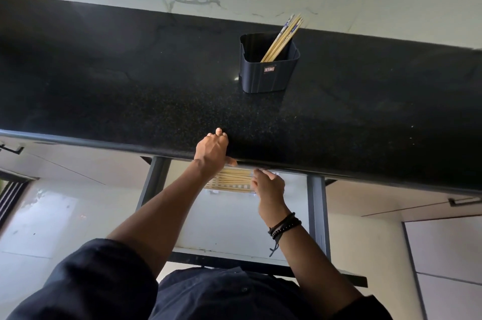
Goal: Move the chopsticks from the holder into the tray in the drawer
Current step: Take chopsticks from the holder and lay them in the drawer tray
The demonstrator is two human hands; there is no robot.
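Laying chopsticks (229, 180) in the drawer (229, 223), right hand (268, 184) fingers loosely straight, left hand (212, 147) flat on counter (130, 72), you've several left in the holder (268, 74).

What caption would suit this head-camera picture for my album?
Right hand at chopsticks in the drawer tray, left hand on the countertop; more wait in the holder.

- No text, brand or number can be read anywhere.
- The dark holder (260, 78) bears a small red-and-white label (269, 69) on its front wall (its marks are too small and blurred to make out).
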